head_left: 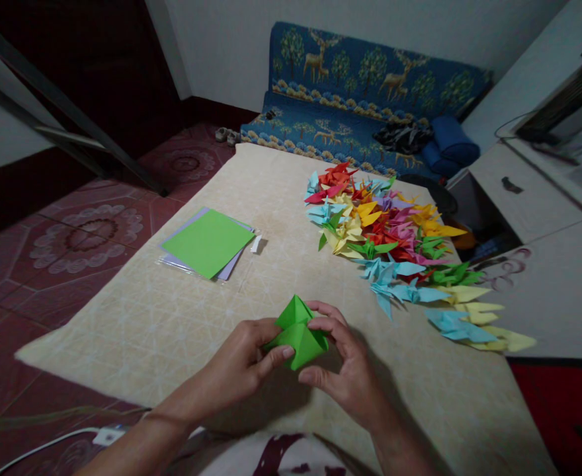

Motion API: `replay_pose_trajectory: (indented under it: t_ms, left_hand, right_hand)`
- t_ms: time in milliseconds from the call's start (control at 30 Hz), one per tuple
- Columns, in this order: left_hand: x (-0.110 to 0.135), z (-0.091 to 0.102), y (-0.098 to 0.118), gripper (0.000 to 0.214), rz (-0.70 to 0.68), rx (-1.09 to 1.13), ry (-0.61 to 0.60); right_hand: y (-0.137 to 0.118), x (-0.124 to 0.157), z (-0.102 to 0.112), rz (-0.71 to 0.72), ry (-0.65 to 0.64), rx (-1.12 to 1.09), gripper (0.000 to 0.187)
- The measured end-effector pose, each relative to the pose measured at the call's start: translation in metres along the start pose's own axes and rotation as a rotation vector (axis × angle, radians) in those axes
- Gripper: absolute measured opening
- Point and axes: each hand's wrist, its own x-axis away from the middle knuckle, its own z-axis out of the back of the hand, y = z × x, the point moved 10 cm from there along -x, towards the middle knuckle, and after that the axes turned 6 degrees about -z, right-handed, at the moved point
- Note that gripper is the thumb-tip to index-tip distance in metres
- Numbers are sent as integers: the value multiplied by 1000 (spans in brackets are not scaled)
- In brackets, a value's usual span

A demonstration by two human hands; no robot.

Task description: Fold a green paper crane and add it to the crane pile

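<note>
A partly folded piece of green origami paper [303,337] is held up over the near part of the table, with layered flaps and a pointed top. My left hand [254,350] pinches its left side, the thumb lying on the front and the fingers behind. On the right edge, my right hand [345,360] has its fingers closed against the paper, while its thumb stands a little apart below. Farther off to the left lies a stack of square paper with a green sheet [209,241] on top, purple sheets and clear wrapping showing underneath.
Many folded paper cranes [385,228] in several colours are heaped along the table's right side. A small white paper piece [256,244] lies beside the stack. Beyond the cloth-covered table [137,330] stands a blue sofa [331,92]; a white cabinet [529,198] is at right.
</note>
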Motion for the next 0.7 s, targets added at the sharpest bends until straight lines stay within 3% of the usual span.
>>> replay_pose_trajectory:
  t_ms: [100, 167, 300, 467, 700]
  left_hand:
    - [1, 3, 11, 25, -120, -114, 20]
    - [4, 3, 18, 20, -220, -288, 49]
    - [12, -3, 22, 17, -357, -588, 90]
    - [15, -11, 17, 20, -366, -703, 71]
    - [11, -18, 18, 10, -354, -766, 8]
  right_hand:
    - [2, 0, -6, -55, -68, 202, 23]
    - [7, 1, -10, -104, -139, 357, 20]
    - [17, 7, -15, -91, -179, 602, 41]
    - [29, 10, -23, -49, -156, 717, 45]
    - [13, 6, -40, 90, -276, 966, 37]
